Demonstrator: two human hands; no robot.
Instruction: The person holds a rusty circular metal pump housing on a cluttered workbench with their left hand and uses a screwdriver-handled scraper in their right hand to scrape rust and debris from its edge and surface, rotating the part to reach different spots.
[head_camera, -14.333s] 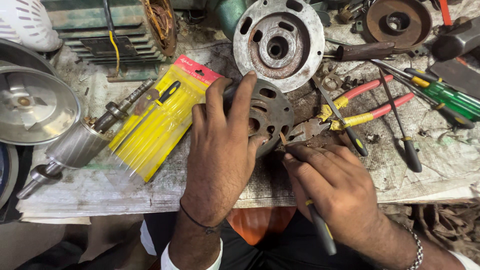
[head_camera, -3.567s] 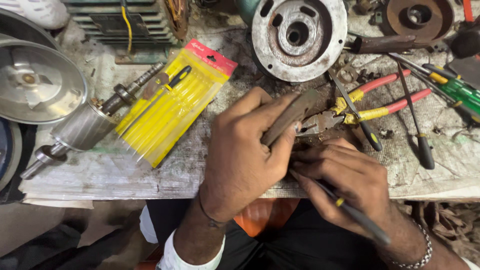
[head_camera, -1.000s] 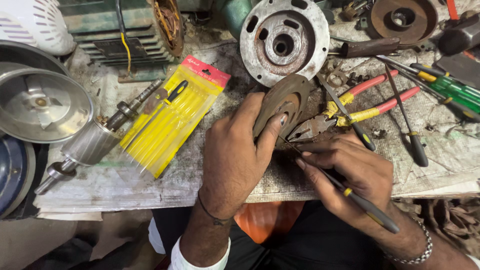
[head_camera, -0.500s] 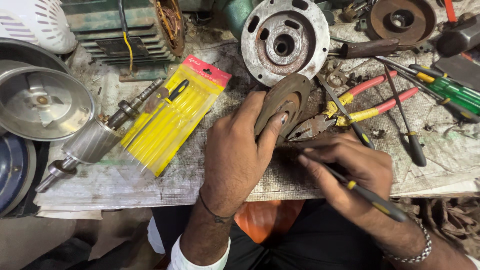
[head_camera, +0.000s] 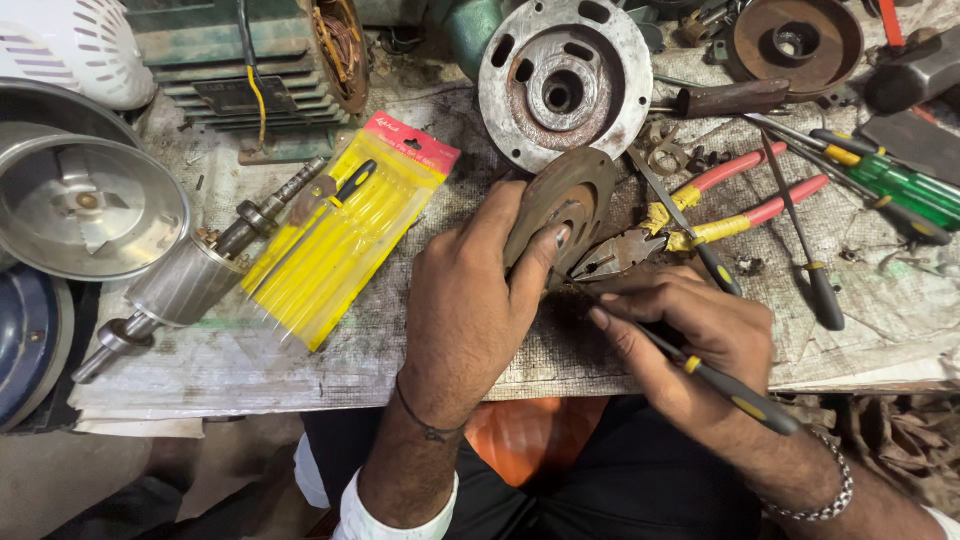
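Left hand (head_camera: 465, 300) grips rusty disc plate (head_camera: 560, 200), now stood on edge near bench front; 14 seconds back it lay flat under palm. Right hand (head_camera: 690, 330) pinches thin screwdriver (head_camera: 700, 370), tip now drawn in against plate's lower face, shank lower than 1 second ago. Work looks like scraping or prying at plate.

Pliers (head_camera: 700, 215) lie touching behind plate, crowding tool path. Round motor cover (head_camera: 565, 85) just beyond. Yellow screwdriver pack (head_camera: 345, 240), rotor shaft (head_camera: 190, 280) left, well apart.

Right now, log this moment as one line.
left hand: tilts rusty disc on edge | right hand: screwdriver, tip at disc | pliers beside
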